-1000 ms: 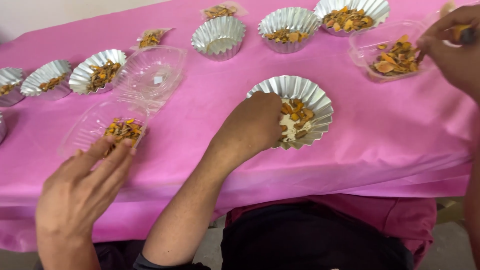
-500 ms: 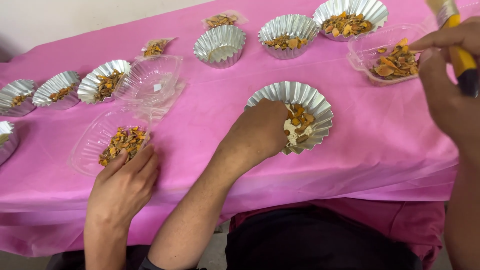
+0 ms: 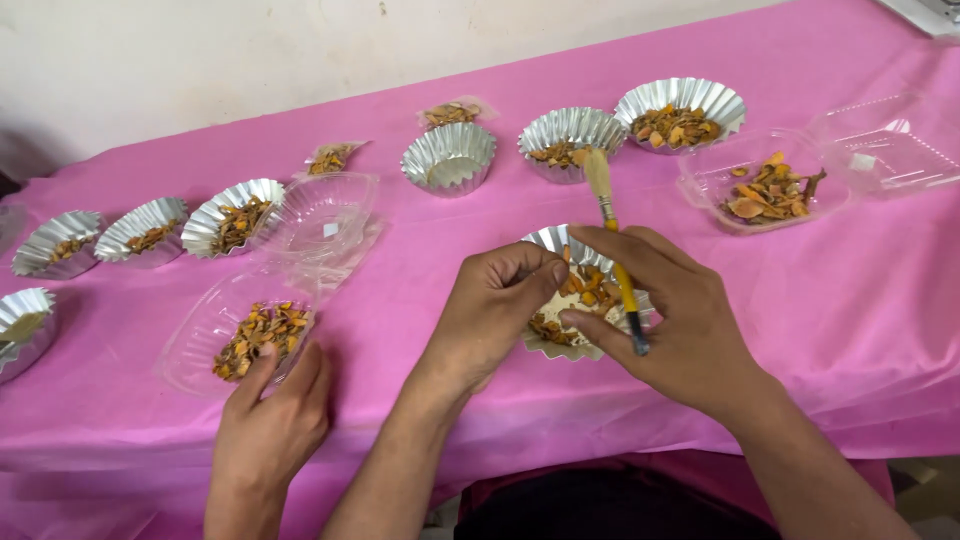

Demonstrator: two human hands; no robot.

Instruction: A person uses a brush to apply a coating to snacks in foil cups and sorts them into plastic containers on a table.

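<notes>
Here, near the front edge of the pink-covered table (image 3: pixel 850 330): fluted foil cup (image 3: pixel 560 243) of orange-brown dried pieces, pinched at its rim by the left hand (image 3: pixel 495 315). Right hand (image 3: pixel 675 315) over the cup, fingers closed around a yellow-handled brush (image 3: pixel 612 240), bristles up. Toward the front left corner, another person's hand (image 3: pixel 270 420), fingers loose, touching a clear plastic tray (image 3: pixel 200 335) of similar pieces. Along the back edge, more foil cups (image 3: pixel 450 158), some filled.
</notes>
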